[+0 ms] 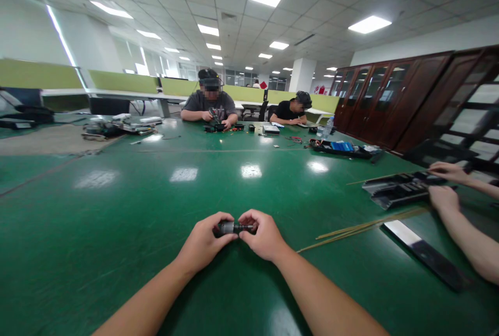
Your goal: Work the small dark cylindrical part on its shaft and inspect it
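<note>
Just above the green tabletop, a small grey cylindrical part with a thinner dark shaft point(229, 227), motor-like in shape, lies level between my two hands. My left hand point(205, 240) wraps its thumb and fingers around the thick grey body at the left end. The narrow shaft end sits in a pinch of my right hand point(263, 234), thumb below and fingers above. My fingertips cover both ends of the part, so its exact kind does not show.
To my right, a co-worker's hands point(448, 190) touch a black channel-shaped housing point(393, 188). Thin yellowish rods point(351, 232) and a black-and-white flat bar point(423, 253) lie nearer. Two people sit across the green table point(156, 253). Parts point(120, 125) are heaped far left; a black tray point(343, 148) stands far right.
</note>
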`<state>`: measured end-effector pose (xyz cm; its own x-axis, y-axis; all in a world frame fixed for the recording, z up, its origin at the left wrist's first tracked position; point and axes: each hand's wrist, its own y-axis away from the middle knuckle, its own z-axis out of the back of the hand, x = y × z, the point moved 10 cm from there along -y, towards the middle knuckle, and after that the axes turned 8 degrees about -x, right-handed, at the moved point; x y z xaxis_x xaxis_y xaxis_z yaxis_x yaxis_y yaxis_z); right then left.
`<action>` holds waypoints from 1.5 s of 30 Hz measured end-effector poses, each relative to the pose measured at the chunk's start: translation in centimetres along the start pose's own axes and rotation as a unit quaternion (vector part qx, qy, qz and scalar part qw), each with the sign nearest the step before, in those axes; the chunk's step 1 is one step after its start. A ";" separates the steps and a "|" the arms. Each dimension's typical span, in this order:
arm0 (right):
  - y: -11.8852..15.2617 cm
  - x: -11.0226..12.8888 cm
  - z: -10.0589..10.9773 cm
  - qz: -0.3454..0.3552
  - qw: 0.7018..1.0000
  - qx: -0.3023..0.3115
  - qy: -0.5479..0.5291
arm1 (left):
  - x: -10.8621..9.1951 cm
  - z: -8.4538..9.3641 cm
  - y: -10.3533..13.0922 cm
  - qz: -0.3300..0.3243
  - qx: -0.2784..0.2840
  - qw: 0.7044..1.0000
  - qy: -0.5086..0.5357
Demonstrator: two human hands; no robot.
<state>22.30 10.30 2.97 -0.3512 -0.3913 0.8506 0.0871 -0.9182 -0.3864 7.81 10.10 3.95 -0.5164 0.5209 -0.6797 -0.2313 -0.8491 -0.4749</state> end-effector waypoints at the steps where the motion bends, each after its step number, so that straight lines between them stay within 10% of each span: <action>1: 0.0 0.2 0.0 0.001 1.000 0.001 0.002 | 0.0 0.0 0.0 0.000 0.001 1.000 0.002; 45: 0.0 -0.1 0.2 -0.016 0.999 0.007 0.029 | 0.4 0.4 0.1 0.007 -0.020 1.000 0.002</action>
<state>22.51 10.37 2.94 -0.4071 -0.3587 0.8400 0.0875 -0.9308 -0.3550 7.28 10.18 3.88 -0.5163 0.5095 -0.6884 -0.1909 -0.8520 -0.4874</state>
